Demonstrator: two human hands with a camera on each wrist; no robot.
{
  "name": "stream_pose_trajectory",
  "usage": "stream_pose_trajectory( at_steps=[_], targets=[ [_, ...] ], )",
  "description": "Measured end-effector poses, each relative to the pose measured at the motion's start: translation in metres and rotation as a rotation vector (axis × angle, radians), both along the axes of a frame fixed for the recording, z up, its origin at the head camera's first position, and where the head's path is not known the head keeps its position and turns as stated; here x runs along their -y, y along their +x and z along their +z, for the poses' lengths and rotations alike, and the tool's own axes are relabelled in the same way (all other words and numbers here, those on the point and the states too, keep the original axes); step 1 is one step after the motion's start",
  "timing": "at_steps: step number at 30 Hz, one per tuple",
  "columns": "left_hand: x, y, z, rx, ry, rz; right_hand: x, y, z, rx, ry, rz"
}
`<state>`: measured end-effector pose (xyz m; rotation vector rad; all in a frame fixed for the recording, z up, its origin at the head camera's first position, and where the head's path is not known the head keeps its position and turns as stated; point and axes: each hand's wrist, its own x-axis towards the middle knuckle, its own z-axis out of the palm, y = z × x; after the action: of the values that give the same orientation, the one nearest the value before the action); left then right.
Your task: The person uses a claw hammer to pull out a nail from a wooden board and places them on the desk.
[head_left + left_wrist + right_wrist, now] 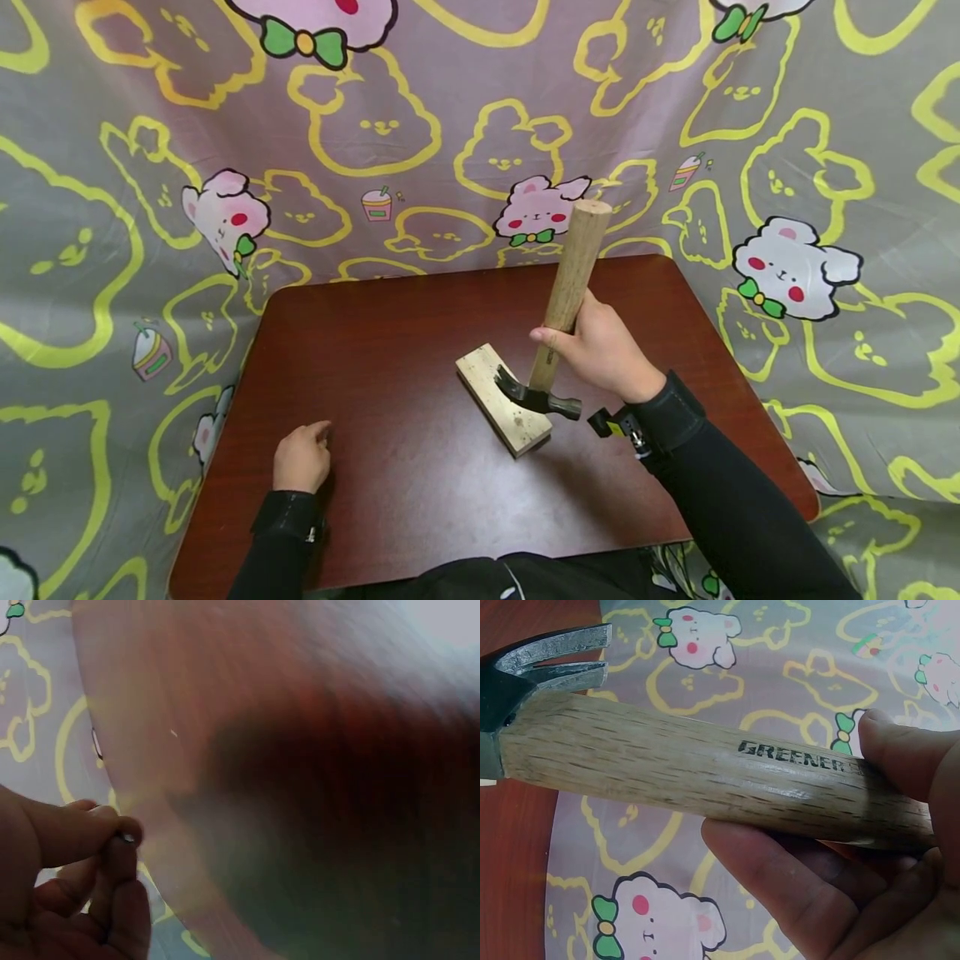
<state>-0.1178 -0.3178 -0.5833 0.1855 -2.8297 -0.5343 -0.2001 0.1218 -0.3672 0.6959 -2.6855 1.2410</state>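
Observation:
My right hand [611,350] grips the wooden handle [660,761] of a claw hammer [573,275] partway along its length. The handle points up, and the dark metal head [536,398] hangs at the bottom, overlapping a pale wooden block [517,425] in the head view. That block lies flat and slanted on the table. Off to the left, my left hand [302,458] is over the tabletop with its fingers curled. In the left wrist view, thumb and fingers of this hand [75,862] pinch a tiny shiny piece [128,838], mostly hidden by the fingertips; I cannot tell its kind.
A reddish-brown table [375,358] with rounded corners carries the block. Patterned cloth [450,83] with cartoon animals hangs behind the table and along both sides. At the front edge is the person's dark clothing [480,577].

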Motion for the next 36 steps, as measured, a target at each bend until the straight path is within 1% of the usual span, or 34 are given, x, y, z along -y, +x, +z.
stream_pose_trajectory(
  at_steps=[3,6,8,15,20,23,26,28,32,36],
  targets=[
    [0.002,0.005,-0.002,0.063,-0.003,0.016,-0.001,0.000,0.000,0.005,0.009,-0.008],
    [0.002,0.009,-0.005,0.123,0.004,0.045,-0.001,-0.001,0.000,0.011,0.012,-0.010],
    [0.003,0.009,-0.007,0.144,0.000,0.061,-0.002,-0.001,0.001,0.014,0.011,-0.013],
    [0.001,0.010,-0.011,0.149,0.000,0.082,-0.005,-0.001,0.002,0.013,0.013,-0.024],
    [0.002,0.012,-0.012,0.168,-0.002,0.055,-0.006,-0.003,-0.001,0.012,0.010,-0.024],
    [0.003,0.014,-0.013,0.145,-0.007,0.037,-0.006,-0.003,-0.002,0.020,0.006,-0.022],
    [0.004,0.014,-0.013,0.135,-0.007,0.035,-0.007,-0.003,-0.004,0.028,0.004,-0.020],
    [0.003,0.013,-0.012,0.153,-0.002,0.043,-0.007,-0.002,-0.004,0.031,0.004,-0.019],
    [0.001,0.011,-0.012,0.211,0.008,0.067,-0.007,-0.003,-0.006,0.032,0.003,-0.006],
    [0.001,0.010,-0.009,0.247,0.013,0.067,-0.007,-0.004,-0.007,0.026,0.005,-0.001]
  ],
)
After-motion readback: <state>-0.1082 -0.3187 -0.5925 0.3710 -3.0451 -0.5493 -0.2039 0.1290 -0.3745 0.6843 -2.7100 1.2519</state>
